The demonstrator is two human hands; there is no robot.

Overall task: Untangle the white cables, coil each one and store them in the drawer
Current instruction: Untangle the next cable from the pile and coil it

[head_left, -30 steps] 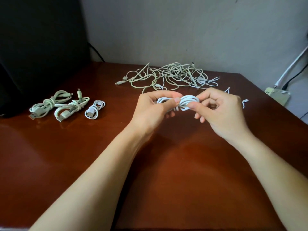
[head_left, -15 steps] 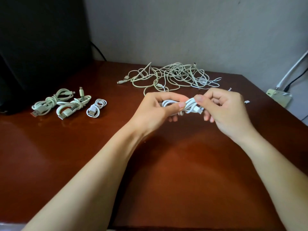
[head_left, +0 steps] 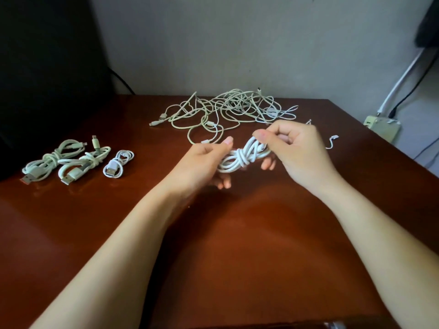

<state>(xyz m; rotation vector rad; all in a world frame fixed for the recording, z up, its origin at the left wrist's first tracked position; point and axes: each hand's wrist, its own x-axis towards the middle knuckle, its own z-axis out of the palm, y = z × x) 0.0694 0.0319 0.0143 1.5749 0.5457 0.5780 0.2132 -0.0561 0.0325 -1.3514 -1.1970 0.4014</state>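
A coiled white cable, wrapped round its own middle, hangs between my two hands above the brown table. My left hand holds its left end. My right hand pinches the cable's right end between thumb and forefinger. A tangle of pale cables lies behind my hands at the back of the table. Three coiled cables lie at the left: a large one, a second and a small one. No drawer shows in this view.
A dark object stands at the back left, with a black cord running behind it. A loose white cable end lies right of my right hand. A power strip with plugged cords sits off the table's right edge.
My hands have drawn slightly apart and the coil has stretched out between them. The wrap round its middle now shows. The right hand has lifted its end a little.
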